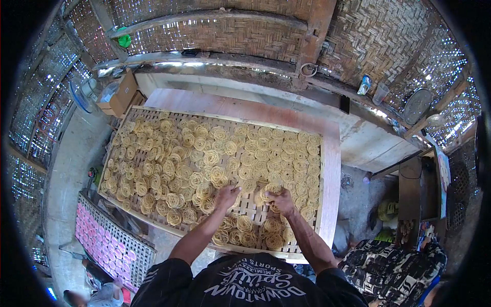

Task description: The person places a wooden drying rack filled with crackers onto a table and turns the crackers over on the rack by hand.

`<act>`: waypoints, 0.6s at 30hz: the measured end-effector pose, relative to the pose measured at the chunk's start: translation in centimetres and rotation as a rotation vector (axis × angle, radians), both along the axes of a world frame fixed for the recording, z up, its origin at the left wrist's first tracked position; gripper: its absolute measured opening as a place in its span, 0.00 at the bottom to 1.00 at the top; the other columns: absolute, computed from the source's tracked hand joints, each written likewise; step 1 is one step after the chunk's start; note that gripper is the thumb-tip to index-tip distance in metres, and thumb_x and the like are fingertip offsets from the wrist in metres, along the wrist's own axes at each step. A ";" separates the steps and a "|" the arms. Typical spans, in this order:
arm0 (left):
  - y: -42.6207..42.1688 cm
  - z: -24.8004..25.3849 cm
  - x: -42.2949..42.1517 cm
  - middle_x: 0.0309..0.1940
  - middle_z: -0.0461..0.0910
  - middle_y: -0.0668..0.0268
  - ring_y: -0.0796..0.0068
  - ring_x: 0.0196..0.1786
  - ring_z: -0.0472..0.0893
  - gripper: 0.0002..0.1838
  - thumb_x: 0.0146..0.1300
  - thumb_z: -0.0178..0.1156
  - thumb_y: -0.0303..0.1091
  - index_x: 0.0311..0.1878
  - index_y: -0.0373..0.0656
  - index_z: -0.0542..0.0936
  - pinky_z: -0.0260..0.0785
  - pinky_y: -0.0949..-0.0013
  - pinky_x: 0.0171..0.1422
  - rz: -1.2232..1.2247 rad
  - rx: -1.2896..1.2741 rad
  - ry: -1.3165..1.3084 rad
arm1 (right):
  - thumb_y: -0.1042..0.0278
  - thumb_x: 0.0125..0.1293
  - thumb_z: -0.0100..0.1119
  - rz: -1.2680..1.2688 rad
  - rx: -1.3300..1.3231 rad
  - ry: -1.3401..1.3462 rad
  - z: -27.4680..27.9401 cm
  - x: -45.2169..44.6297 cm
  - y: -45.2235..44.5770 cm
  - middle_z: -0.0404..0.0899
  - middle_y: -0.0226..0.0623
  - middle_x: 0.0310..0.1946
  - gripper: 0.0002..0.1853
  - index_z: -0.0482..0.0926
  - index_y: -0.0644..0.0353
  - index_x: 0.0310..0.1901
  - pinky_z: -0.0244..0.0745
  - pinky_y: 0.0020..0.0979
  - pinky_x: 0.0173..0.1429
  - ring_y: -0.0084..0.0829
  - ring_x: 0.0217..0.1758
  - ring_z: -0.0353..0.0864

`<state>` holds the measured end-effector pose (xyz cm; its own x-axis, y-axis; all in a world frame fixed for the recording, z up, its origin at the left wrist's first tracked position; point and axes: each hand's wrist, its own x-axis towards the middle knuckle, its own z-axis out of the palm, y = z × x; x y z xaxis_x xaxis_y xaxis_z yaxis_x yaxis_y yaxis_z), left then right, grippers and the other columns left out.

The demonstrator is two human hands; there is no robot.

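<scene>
Yellow coiled crackers (166, 166), shaped like round noodle nests, lie in a dense layer over a woven slatted tray (259, 211) in front of me. My right hand (282, 199) is closed on a small stack of coiled crackers (271, 191) near the tray's middle right. To its left, my left hand (226, 197) is low over the layer, fingers curled and thumb pointing right. Whether anything is inside those fingers is hidden. Between the hands, bare slats show. The crackers at the right lie in tidy overlapping rows, while those at the left are more jumbled.
The tray rests on a wooden board (331, 179). At lower left stands another tray (140, 251) bearing pink rounds, with a person (105, 294) beside it. Someone in patterned clothing (394, 268) is close at my right. A cardboard box (120, 94) and a fan (82, 94) stand back left.
</scene>
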<state>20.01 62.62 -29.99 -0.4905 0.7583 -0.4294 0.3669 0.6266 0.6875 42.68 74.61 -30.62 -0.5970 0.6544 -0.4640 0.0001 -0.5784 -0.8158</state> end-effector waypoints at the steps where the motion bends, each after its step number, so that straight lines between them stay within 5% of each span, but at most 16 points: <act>1: 0.2 0.1 -0.2 0.49 0.84 0.49 0.53 0.54 0.83 0.25 0.68 0.60 0.53 0.55 0.41 0.82 0.74 0.59 0.59 0.035 0.005 -0.029 | 0.72 0.63 0.69 -0.058 -0.024 0.012 0.0 0.2 -0.5 0.82 0.39 0.44 0.18 0.75 0.64 0.51 0.89 0.38 0.44 0.31 0.43 0.83; 5: 0.9 -2.2 -0.6 0.50 0.83 0.46 0.52 0.54 0.83 0.25 0.65 0.63 0.46 0.60 0.40 0.78 0.74 0.59 0.58 0.150 0.252 -0.021 | 0.70 0.70 0.60 -0.330 -0.201 0.225 -3.4 0.9 -3.4 0.79 0.50 0.52 0.19 0.69 0.70 0.57 0.91 0.45 0.42 0.44 0.51 0.84; 7: 1.5 -2.2 -0.5 0.51 0.83 0.47 0.51 0.54 0.83 0.27 0.64 0.63 0.41 0.64 0.40 0.74 0.74 0.59 0.59 0.094 0.243 0.063 | 0.68 0.73 0.56 -0.247 -0.293 -0.057 0.8 0.1 -4.0 0.78 0.52 0.53 0.21 0.65 0.71 0.61 0.90 0.45 0.42 0.48 0.50 0.85; 8: 1.6 -3.1 -0.8 0.59 0.79 0.48 0.49 0.60 0.79 0.36 0.61 0.64 0.35 0.72 0.44 0.65 0.71 0.58 0.64 0.032 0.153 -0.089 | 0.67 0.73 0.56 -0.206 -0.289 -0.084 1.2 0.4 -4.6 0.79 0.51 0.52 0.21 0.66 0.71 0.61 0.90 0.44 0.41 0.48 0.50 0.85; 11: 0.7 -1.5 0.6 0.66 0.73 0.49 0.51 0.66 0.76 0.43 0.58 0.67 0.33 0.76 0.49 0.59 0.67 0.59 0.71 -0.135 0.176 0.127 | 0.68 0.71 0.60 -0.198 -0.228 -0.135 0.5 0.8 -6.0 0.83 0.47 0.44 0.20 0.71 0.67 0.60 0.85 0.35 0.30 0.43 0.41 0.88; 12: 0.6 -1.1 0.5 0.72 0.66 0.50 0.52 0.73 0.68 0.49 0.56 0.69 0.32 0.79 0.52 0.53 0.60 0.58 0.77 -0.147 0.126 -0.033 | 0.68 0.70 0.61 -0.221 -0.196 -0.152 0.5 0.7 -6.5 0.83 0.45 0.42 0.21 0.72 0.66 0.61 0.84 0.34 0.29 0.42 0.39 0.88; 18: -1.0 0.4 1.4 0.78 0.54 0.50 0.50 0.79 0.54 0.57 0.57 0.71 0.37 0.80 0.44 0.42 0.51 0.56 0.82 -0.295 0.228 0.025 | 0.73 0.69 0.60 -0.232 -0.182 -0.065 1.2 1.7 -9.4 0.82 0.43 0.45 0.29 0.64 0.65 0.69 0.81 0.32 0.26 0.38 0.32 0.87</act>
